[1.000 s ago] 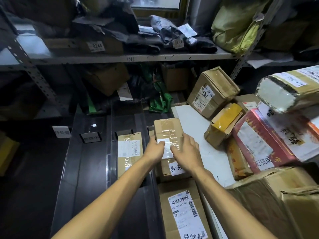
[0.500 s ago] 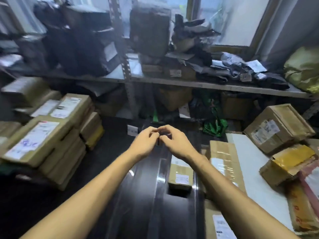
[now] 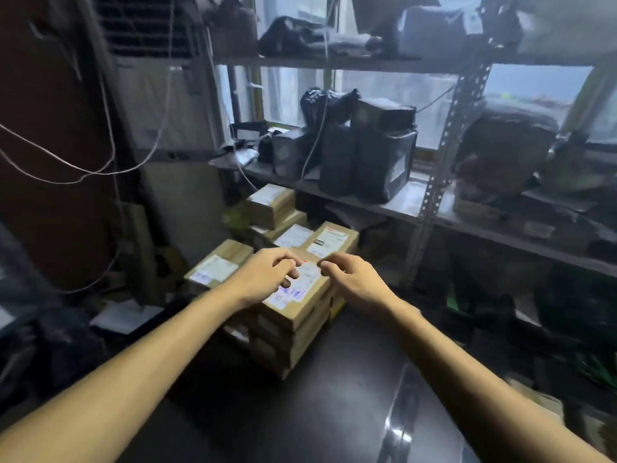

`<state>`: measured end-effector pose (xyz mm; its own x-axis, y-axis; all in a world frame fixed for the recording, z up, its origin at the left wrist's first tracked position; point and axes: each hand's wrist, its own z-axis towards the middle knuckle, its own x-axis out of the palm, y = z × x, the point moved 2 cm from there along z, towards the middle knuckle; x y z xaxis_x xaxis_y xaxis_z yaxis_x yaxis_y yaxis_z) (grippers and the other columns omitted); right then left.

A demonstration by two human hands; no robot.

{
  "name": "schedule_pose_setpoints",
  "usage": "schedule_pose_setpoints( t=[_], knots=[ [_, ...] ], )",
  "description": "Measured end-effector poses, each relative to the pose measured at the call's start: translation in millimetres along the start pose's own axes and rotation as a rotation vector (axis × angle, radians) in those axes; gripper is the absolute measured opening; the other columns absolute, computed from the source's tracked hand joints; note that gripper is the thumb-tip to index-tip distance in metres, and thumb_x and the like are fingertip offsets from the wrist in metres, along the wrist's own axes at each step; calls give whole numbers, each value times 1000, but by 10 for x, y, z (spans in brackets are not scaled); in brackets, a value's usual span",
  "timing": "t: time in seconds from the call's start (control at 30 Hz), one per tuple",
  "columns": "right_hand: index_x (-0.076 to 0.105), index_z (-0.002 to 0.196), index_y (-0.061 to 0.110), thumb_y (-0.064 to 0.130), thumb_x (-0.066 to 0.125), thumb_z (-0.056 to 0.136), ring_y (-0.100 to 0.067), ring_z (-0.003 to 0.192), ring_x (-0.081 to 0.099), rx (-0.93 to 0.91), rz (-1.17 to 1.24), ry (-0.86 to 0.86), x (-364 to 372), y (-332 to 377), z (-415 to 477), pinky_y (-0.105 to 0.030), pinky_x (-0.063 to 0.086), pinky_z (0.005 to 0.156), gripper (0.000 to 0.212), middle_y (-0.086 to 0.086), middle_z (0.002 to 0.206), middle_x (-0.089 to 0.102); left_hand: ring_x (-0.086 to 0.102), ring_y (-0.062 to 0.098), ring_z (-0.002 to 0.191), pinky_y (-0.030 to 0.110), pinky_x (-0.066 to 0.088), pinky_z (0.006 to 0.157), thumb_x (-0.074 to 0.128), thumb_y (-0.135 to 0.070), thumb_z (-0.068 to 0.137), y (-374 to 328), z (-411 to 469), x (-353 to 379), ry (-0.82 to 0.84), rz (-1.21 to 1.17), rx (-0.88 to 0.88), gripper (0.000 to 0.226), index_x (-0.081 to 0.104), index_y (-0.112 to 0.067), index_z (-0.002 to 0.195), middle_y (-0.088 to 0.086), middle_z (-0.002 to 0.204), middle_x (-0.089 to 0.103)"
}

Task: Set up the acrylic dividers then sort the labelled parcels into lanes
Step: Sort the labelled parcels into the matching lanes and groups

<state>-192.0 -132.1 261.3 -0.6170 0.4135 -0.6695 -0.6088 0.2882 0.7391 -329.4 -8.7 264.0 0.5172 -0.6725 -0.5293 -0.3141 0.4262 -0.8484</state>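
Note:
A stack of flat brown labelled parcels (image 3: 293,315) stands at the far left end of the dark table (image 3: 320,406). My left hand (image 3: 267,275) hovers over the top parcel's white label with its fingers loosely curled and nothing in them. Just right of that parcel, my right hand (image 3: 350,279) has its fingers also loosely curled and holds nothing. More labelled parcels (image 3: 327,238) are piled behind, and another (image 3: 217,265) lies to the left. No dividers or lanes are in view.
A metal shelf rack (image 3: 437,182) runs behind the table, loaded with dark bags and boxes (image 3: 364,152). Loose cables (image 3: 110,168) hang at the left in front of a tall pale cabinet (image 3: 173,135). Dark bags lie on the floor at the left.
The view has swung left, away from the lanes and their parcels. Both hands left the parcel in the lane, came together, and now hover over the stack at the left.

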Motion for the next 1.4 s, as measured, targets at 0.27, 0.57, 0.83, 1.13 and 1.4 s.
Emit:
schedule_pose_setpoints(
  t=[0.27, 0.57, 0.83, 1.13, 1.4],
  knots=[
    [69, 109, 13, 36, 47, 99, -21, 100, 64, 28, -79, -12, 667, 410, 664, -43, 52, 91, 33, -4, 108, 71, 58, 10, 69, 20, 43, 60, 48, -10, 99, 610, 204, -887, -85, 3, -40, 28, 66, -27, 86, -1, 83, 69],
    [59, 127, 16, 32, 52, 95, -23, 115, 60, 267, -44, -197, 827, -170, 1574, -39, 49, 97, 36, -8, 129, 63, 59, 16, 81, 32, 44, 72, 47, -16, 100, 915, 1333, -833, 75, 33, -40, 23, 65, -28, 93, 7, 99, 70],
    [29, 150, 16, 33, 57, 90, -41, 126, 45, 697, 66, -374, 759, -899, 2156, -44, 39, 107, 68, -18, 143, 40, 58, 18, 88, 26, 43, 75, 46, -21, 100, 1039, 2433, -547, 314, 118, -77, 27, 60, -19, 123, 0, 94, 61],
    [57, 121, 5, 25, 58, 88, -23, 90, 65, 873, 250, -337, 809, -1349, 2348, -35, 52, 76, 39, -10, 116, 69, 54, 23, 126, 32, 42, 106, 49, -23, 95, 1250, 3130, 202, 615, 217, -80, 42, 49, -14, 137, 5, 139, 58],
    [56, 104, 19, 18, 58, 89, -24, 103, 65, 952, 314, -508, 693, -1363, 2377, -45, 53, 94, 15, -1, 109, 67, 58, 26, 121, 43, 47, 104, 45, -28, 92, 1130, 3554, 455, 726, 174, -76, 44, 56, -13, 132, 9, 135, 60]
  ],
)
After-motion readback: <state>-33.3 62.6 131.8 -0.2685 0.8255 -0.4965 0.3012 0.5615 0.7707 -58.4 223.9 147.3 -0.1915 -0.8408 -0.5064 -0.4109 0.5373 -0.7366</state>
